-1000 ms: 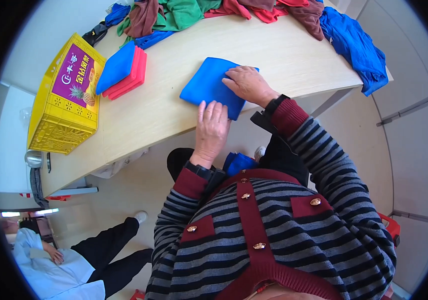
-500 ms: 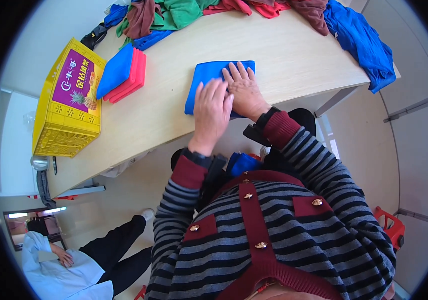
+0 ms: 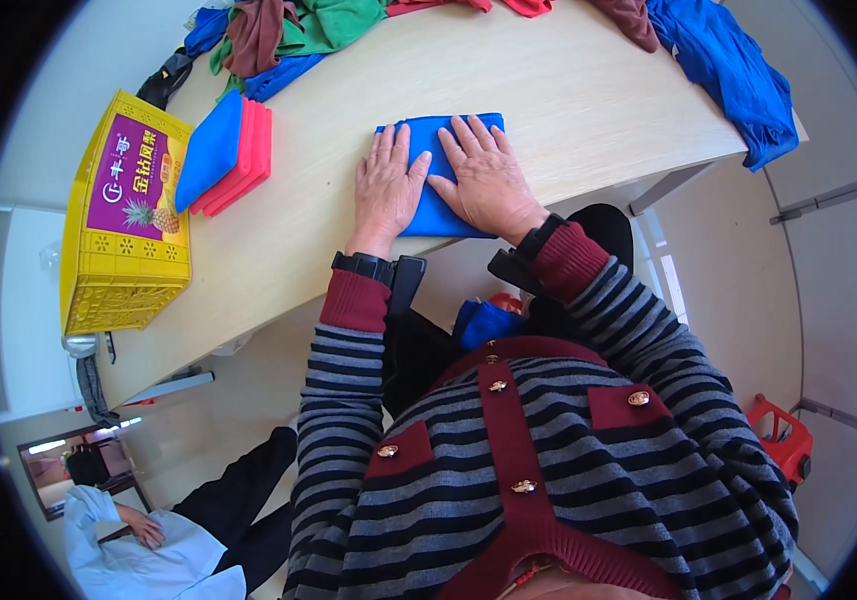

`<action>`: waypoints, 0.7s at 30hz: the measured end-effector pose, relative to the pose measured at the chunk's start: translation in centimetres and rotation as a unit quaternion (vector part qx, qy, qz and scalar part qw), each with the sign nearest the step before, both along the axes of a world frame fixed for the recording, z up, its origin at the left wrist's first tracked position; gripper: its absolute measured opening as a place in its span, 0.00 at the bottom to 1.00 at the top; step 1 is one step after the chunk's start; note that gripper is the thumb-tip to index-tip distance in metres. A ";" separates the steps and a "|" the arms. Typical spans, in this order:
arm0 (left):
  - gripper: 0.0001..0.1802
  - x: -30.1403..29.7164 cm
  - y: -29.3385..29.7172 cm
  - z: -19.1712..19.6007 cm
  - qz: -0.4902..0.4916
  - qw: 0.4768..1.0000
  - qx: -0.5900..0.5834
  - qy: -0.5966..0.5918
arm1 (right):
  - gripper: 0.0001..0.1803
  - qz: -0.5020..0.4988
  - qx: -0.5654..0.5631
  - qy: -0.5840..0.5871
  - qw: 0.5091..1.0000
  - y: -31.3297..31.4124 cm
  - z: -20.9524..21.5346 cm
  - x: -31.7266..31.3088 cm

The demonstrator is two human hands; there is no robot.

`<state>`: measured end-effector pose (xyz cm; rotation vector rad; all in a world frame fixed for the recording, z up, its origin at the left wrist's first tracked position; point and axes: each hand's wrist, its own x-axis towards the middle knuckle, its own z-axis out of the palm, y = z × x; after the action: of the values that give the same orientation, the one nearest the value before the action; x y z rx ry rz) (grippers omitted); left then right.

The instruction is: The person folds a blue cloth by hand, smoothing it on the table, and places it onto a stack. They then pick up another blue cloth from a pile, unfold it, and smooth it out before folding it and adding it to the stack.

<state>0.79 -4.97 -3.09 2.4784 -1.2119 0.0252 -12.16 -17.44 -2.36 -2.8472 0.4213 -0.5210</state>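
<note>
A folded blue cloth (image 3: 441, 215) lies flat at the table's near edge, roughly square. My left hand (image 3: 389, 192) rests on its left side, fingers together and stretched forward, thumb out. On its right part lies my right hand (image 3: 489, 180), palm down with the fingers spread. Neither hand grips anything. Part of the cloth is hidden under both palms. To the left, a stack of folded cloths (image 3: 221, 160), blue on top and red below, leans by the yellow crate.
A yellow plastic crate (image 3: 139, 270) with a purple label stands at the table's left. Rumpled green cloth (image 3: 344, 25) and others line the far edge; blue cloth (image 3: 724, 70) hangs over the right corner. A person in white (image 3: 174, 540) is at lower left; a red stool (image 3: 784, 440) stands right.
My left hand has moved left, off my right hand, and now lies flat on the cloth's left side. The right hand stays on the cloth. The view has shifted slightly.
</note>
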 end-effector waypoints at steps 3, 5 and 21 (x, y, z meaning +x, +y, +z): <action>0.40 0.0 0.6 0.1 0.028 1.000 0.013 0.000 | 0.38 -0.003 -0.003 -0.003 1.000 -0.1 -0.1 -0.1; 0.39 0.0 1.1 0.2 0.036 0.999 0.022 0.006 | 0.38 -0.013 -0.010 -0.008 1.000 -0.3 -0.2 -0.1; 0.35 -1.9 4.5 2.0 0.110 0.986 0.098 -0.072 | 0.35 -0.083 -0.020 0.055 0.995 -3.0 1.4 -3.4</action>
<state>-1.14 -0.46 -1.05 2.8170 -1.0320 0.1528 -15.53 -20.40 -0.92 -2.9045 0.6792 -0.4070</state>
